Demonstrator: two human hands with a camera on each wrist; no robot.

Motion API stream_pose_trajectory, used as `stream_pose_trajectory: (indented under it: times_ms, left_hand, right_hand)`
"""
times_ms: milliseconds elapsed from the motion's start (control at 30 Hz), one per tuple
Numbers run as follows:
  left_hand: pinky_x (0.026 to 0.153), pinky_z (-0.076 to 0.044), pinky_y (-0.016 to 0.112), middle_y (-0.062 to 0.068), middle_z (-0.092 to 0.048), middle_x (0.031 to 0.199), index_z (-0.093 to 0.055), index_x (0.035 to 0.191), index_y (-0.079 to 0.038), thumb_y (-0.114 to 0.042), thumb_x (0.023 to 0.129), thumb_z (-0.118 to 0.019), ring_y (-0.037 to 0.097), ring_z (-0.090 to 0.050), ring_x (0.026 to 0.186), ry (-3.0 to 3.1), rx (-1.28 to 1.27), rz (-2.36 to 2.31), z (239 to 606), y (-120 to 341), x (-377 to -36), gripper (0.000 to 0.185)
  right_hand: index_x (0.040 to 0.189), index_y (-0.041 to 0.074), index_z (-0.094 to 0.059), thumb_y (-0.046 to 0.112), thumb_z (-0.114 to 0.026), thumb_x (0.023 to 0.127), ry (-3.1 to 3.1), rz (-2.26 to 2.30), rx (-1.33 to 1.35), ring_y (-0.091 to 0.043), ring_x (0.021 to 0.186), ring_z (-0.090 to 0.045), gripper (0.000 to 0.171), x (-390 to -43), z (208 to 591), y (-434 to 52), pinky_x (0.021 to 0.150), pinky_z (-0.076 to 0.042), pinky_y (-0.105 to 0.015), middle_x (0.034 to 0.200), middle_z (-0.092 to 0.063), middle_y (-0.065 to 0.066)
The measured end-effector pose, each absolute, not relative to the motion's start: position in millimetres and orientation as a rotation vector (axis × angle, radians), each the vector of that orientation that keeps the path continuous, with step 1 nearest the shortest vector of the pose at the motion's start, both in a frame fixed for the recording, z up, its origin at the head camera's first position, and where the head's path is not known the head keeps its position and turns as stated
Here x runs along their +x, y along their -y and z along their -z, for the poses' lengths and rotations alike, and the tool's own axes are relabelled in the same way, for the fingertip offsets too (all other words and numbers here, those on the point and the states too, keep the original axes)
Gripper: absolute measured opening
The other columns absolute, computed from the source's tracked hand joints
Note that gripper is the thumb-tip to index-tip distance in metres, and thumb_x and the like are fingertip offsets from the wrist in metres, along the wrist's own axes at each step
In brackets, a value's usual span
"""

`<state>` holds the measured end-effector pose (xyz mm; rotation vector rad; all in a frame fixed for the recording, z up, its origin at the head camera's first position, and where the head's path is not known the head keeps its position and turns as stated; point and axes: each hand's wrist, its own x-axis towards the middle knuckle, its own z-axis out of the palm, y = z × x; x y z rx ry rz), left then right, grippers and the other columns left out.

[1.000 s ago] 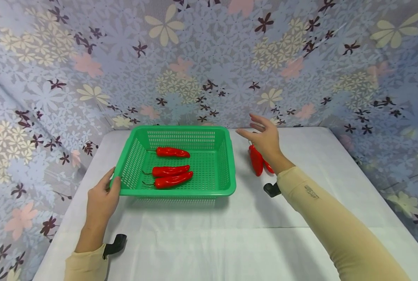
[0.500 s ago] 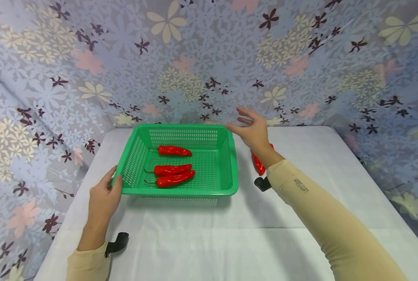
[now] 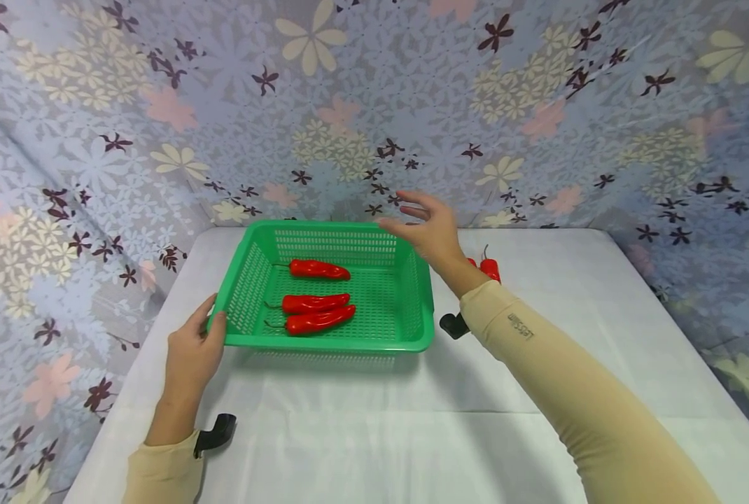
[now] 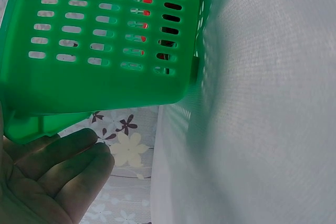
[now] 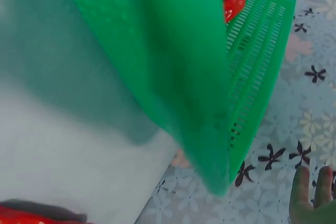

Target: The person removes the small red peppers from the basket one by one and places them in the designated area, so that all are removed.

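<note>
I see left hand (image 3: 193,353) gripping near-left corner of green perforated plastic basket (image 3: 412,308), thumb on rim, fingers (image 4: 63,156) curled under its lip. Basket sits on white cloth-covered table (image 3: 362,427), mid-left. Three red chili peppers (image 3: 314,304) lie inside on basket floor. My right hand (image 3: 428,227) hovers above basket's far-right corner, fingers spread and relaxed, holding nothing. Two more red peppers (image 3: 489,267) lie on table just right of basket, partly hidden behind right wrist.
</note>
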<state>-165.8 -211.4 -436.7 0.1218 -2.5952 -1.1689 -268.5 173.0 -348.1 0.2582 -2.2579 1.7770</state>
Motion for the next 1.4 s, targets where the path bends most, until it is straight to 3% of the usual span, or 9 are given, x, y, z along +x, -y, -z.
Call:
stream_pose_trajectory:
  times_ms: [500,667,1033,1133,1400]
  left_hand:
    - [0.076,-0.055,0.056,0.028,-0.066,0.12,-0.053,0.146,-0.005,-0.033,0.105,-0.049,0.042,-0.069,0.101,2.534,0.063,1.176,442.9,215.6,-167.1,0.05]
    - [0.077,-0.055,0.056,0.027,-0.066,0.119,-0.054,0.146,-0.006,-0.032,0.104,-0.051,0.041,-0.069,0.1,2.53,0.06,1.188,444.6,216.9,-168.2,0.049]
    - [0.077,-0.055,0.056,0.027,-0.066,0.12,-0.053,0.146,-0.006,-0.032,0.104,-0.05,0.04,-0.07,0.1,2.538,0.065,1.195,441.9,216.1,-169.0,0.049]
    - [0.077,-0.055,0.055,0.027,-0.066,0.119,-0.054,0.146,-0.006,-0.032,0.104,-0.051,0.04,-0.07,0.1,2.536,0.064,1.204,443.3,217.0,-169.8,0.049]
    - [0.076,-0.056,0.055,0.026,-0.067,0.119,-0.054,0.145,-0.006,-0.031,0.104,-0.051,0.039,-0.07,0.099,2.524,0.045,1.198,445.1,218.2,-171.5,0.048]
  right_hand:
    - [0.124,0.013,-0.073,0.018,-0.089,0.079,2.513,-1.799,0.649,-0.016,0.118,-0.061,0.048,-282.0,346.9,-136.5,0.091,-0.053,-0.04,0.134,-0.059,-0.001]
    - [0.121,0.017,-0.075,0.025,-0.09,0.077,2.622,-1.728,0.748,-0.013,0.12,-0.057,0.047,-288.1,347.1,-124.9,0.098,-0.048,-0.045,0.138,-0.057,0.003]
    - [0.129,0.022,-0.069,0.022,-0.091,0.077,2.724,-1.898,0.832,-0.016,0.123,-0.059,0.057,-295.1,365.3,-102.1,0.094,-0.051,-0.04,0.138,-0.057,0.007]
    - [0.131,0.021,-0.069,0.019,-0.091,0.076,2.755,-1.95,0.856,-0.022,0.127,-0.056,0.059,-297.4,371.2,-99.5,0.094,-0.051,-0.043,0.14,-0.056,0.006]
    - [0.13,0.024,-0.07,0.027,-0.094,0.071,2.94,-1.832,0.962,-0.026,0.133,-0.051,0.064,-303.3,389.6,-94.7,0.104,-0.044,-0.046,0.142,-0.058,-0.001]
